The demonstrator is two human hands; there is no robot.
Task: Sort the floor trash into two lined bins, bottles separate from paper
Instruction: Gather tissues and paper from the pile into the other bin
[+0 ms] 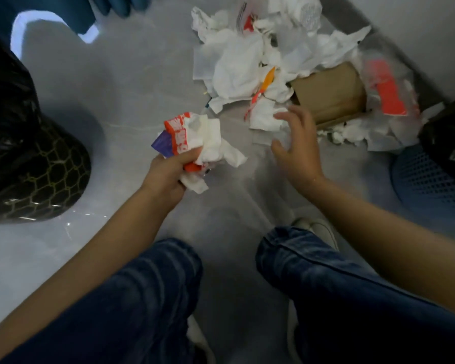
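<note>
Paper pile (pixel 237 67) on floor, ahead and right of knees, beside wall. Right hand (pixel 297 148) nearer, fingers spread, hovering at near edge. Left hand (pixel 168 174) gripping wad (pixel 195 137). Left bin (pixel 24 153) well apart.

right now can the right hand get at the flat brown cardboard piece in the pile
Probably yes: the open right hand hovers beside the flat brown cardboard piece, whose top lies bare; only white tissue scraps overlap its near edge.

hands (pixel 168 177): 2 | bins (pixel 32 164): 2 | cardboard piece (pixel 329 93): 1
</note>
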